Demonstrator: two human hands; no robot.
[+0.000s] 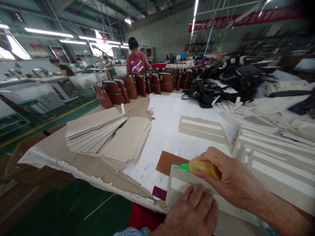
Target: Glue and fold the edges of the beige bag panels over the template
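My right hand [221, 170] is wrapped round a glue bottle [200, 167] of yellowish, see-through plastic. Its green nozzle points left, just over the top left corner of a beige panel [209, 185] with a white strip along it. Flat on that panel lies my left hand [193, 209], fingers stretched out and holding nothing. A brown leather piece [165, 163] shows from under the panel's far edge. Left of the panel is a small maroon piece [159, 193]. Farther off on the white sheet [169, 131] lies another beige panel [201, 127] with white strips.
Stacks of beige panels [126, 139] lie to the left, and a fanned stack of strip-marked panels [283, 160] to the right. Brown handbags [131, 86] line the far edge. Black bags [209, 90] are heaped back right. A co-worker [137, 60] stands behind the handbags.
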